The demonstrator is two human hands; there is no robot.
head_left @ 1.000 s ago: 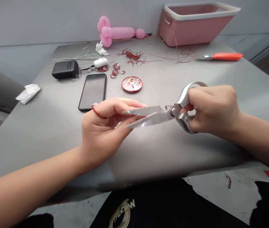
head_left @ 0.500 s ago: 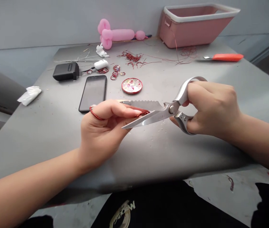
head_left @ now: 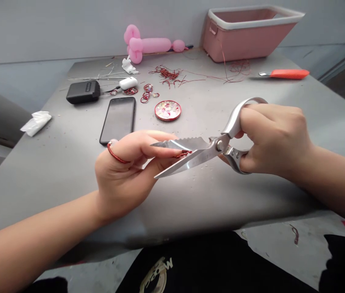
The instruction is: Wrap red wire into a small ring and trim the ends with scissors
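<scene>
My left hand [head_left: 126,175] pinches a small piece of dark red braided cord [head_left: 183,154] between thumb and forefinger. A red cord ring with a pale bead [head_left: 116,154] circles one of its fingers. My right hand [head_left: 273,138] is closed around the handles of metal scissors [head_left: 219,145], which point left. The scissor blades are parted, one on each side of the cord and close to my left fingertips. Whether an edge touches the cord, I cannot tell. Behind my hands stands a round red-rimmed dish [head_left: 168,110] of pale and pink beads.
A black phone [head_left: 118,120], black box [head_left: 83,92] and white earphone case [head_left: 128,83] lie left on the grey table [head_left: 77,175]. Red cord scraps [head_left: 168,73], a pink balloon [head_left: 156,44], a pink bin [head_left: 245,40] and an orange-handled cutter [head_left: 288,74] are farther back.
The scissor blades have spread wider around the cord, the lower tip dropping slightly. My left hand has shifted a little left and turned, still pinching the cord.
</scene>
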